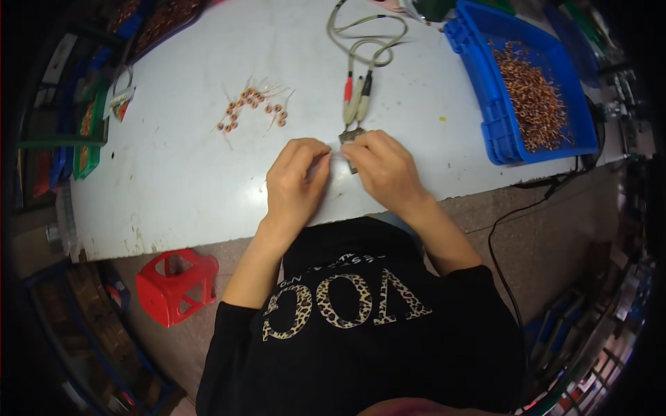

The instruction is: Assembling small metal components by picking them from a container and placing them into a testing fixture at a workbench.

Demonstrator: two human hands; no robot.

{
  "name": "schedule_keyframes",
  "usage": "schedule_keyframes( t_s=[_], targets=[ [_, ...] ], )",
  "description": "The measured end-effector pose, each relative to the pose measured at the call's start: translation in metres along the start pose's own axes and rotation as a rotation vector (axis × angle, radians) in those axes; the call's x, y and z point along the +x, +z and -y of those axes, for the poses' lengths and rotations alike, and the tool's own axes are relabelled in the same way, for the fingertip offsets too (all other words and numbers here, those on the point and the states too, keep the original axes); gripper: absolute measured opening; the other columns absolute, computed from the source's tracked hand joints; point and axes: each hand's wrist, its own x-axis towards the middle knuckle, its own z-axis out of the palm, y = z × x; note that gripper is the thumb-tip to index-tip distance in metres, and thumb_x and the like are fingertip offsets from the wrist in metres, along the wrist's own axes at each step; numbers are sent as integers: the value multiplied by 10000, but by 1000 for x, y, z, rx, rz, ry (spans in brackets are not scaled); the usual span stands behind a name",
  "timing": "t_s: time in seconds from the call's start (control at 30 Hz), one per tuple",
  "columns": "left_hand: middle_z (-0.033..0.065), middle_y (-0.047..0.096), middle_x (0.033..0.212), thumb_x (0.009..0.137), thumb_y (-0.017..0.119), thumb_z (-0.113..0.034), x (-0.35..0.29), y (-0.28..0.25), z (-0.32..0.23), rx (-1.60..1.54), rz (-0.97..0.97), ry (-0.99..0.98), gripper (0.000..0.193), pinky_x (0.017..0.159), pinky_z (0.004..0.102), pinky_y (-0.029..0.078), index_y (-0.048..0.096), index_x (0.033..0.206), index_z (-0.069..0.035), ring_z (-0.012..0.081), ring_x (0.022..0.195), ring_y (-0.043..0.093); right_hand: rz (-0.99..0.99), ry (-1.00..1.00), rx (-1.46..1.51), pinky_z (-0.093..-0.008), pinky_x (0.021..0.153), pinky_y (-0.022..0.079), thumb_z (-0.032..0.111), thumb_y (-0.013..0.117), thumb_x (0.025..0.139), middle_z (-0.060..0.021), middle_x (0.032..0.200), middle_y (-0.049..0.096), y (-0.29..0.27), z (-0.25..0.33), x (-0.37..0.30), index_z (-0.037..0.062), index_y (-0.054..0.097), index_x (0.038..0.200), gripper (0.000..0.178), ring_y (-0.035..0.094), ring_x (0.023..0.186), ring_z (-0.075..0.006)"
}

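Note:
My left hand point(297, 179) is closed, thumb and forefinger pinched together. Whatever sits in that pinch is too small to make out. Just across from it my right hand point(390, 168) rests with its fingertips pressed together over a small dark metal block point(352, 134); what they grip is hidden. Clip leads with a red sleeve point(348, 90) and a black sleeve point(365, 87) run down to the far end of the block. Several small copper coils point(250, 98) with thin wire tails lie in a loose group on the white table point(187, 187), beyond my left hand.
A blue bin point(496, 128) full of small copper pieces point(531, 100) stands at the right. Grey cable point(399, 35) loops across the table's far side. A green tray point(87, 149) is at the left edge. Below the table are a red stool point(177, 284) and a black cable point(494, 243).

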Motion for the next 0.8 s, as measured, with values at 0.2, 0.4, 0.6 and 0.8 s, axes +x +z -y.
schedule_keyframes(
  t_s=[0.2,0.4,0.6,0.8],
  targets=[
    [73,650,971,833,706,63,2,14,-11,-42,-8,-47,165,661,264,494,685,979,-11,176,769,604,94,-46,-171,-291,703,423,74,651,800,-18,889,567,-7,-7,-8,83,648,918,118,502,759,-166],
    [82,632,979,841,701,81,0,29,-11,-138,-55,-23,189,695,271,505,679,1015,8,178,796,604,40,3,-174,-276,681,427,9,684,770,8,871,610,-8,-7,-7,91,681,910,162,526,743,-151],
    [87,624,978,844,697,88,6,33,-10,-121,-22,-25,210,719,273,506,674,1039,14,179,800,593,-66,208,44,-285,667,456,7,692,795,-3,853,677,-5,-11,-5,65,715,899,121,562,725,-173],
    [90,617,984,854,676,92,5,37,0,-97,-14,-15,186,698,284,504,657,1017,3,191,788,590,-85,436,328,-269,626,470,-31,712,809,-29,827,728,-5,-13,-7,35,753,902,121,589,693,-166]
  ],
)
